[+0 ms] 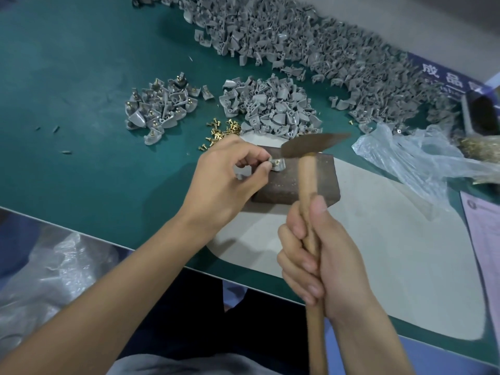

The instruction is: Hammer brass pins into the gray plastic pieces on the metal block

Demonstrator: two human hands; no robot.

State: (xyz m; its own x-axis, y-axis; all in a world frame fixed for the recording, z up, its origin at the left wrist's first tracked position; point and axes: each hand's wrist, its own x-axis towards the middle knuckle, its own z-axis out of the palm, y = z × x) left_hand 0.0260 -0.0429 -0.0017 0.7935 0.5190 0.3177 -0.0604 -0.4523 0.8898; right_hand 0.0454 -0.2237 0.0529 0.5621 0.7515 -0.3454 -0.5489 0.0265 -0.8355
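One small gray plastic piece (278,165)

A crumpled clear plastic bag (411,158) lies at three o'clock on the green table mat (81,104), a printed paper sheet (481,239) toward four o'clock.

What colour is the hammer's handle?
Light tan wood, seen in the head view: the hammer handle is gripped by the right hand.
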